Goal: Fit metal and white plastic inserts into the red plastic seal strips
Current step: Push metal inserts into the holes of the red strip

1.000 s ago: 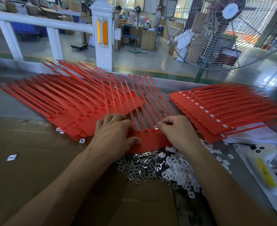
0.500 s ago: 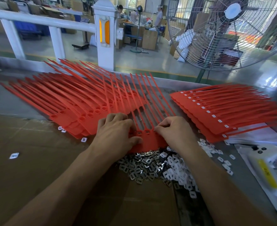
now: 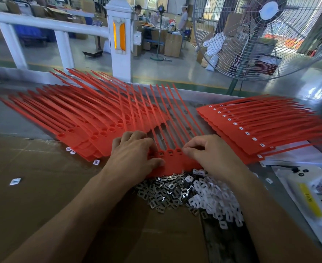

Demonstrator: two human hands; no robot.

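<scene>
Both hands, left (image 3: pixel 135 154) and right (image 3: pixel 211 154), press on a red seal strip (image 3: pixel 175 162) above piled metal inserts (image 3: pixel 162 192).

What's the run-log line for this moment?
left hand: holding seal strip sheet down | right hand: fingertips at sheet's sockets | metal inserts, white inserts: piled near edge | fitted stack: right

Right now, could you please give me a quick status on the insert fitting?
Left hand holds down red plastic seal strip sheet. Right hand fingers pinched at its sockets. Metal inserts pile and white plastic inserts pile beside. Nothing in the way.
</scene>
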